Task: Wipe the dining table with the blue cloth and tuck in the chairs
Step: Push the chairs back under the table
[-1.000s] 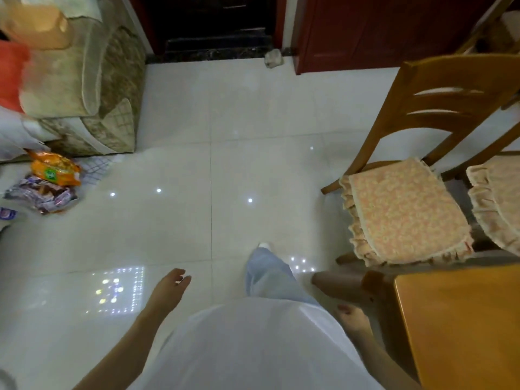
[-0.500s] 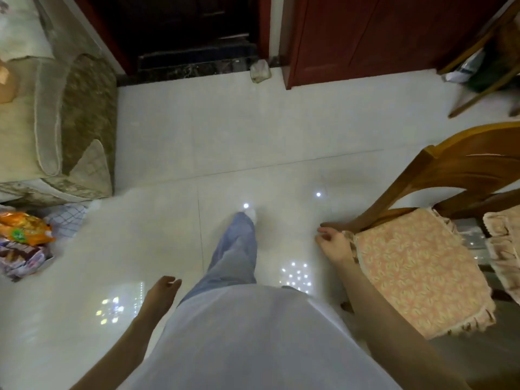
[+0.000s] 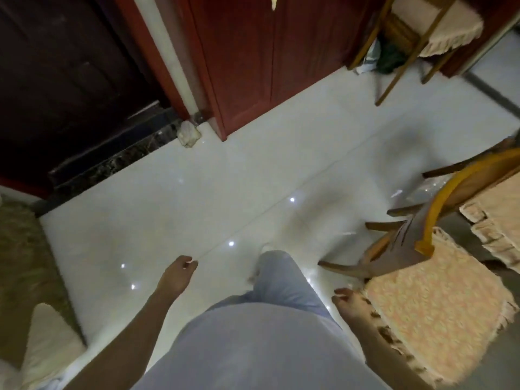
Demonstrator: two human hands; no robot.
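Observation:
A wooden chair (image 3: 447,198) with a peach frilled cushion (image 3: 436,305) stands at the right. My right hand (image 3: 349,302) lies against the cushion's near-left edge with fingers relaxed, and I cannot make out a grip on it. My left hand (image 3: 177,277) hangs over the white floor, loosely curled and holding nothing. A second cushioned chair (image 3: 495,220) sits just beyond the first at the right edge. Neither the dining table nor the blue cloth is in view.
A third chair (image 3: 439,29) stands at the top right by a red wooden door (image 3: 270,57). A dark doorway (image 3: 70,80) lies at the top left, with a pale lump (image 3: 190,135) at its base. A sofa arm (image 3: 25,266) fills the left edge.
I have stepped forward and turned right, so the table left the view. My right hand went to the chair cushion's corner and now lies at its near edge. The left hand stays loose.

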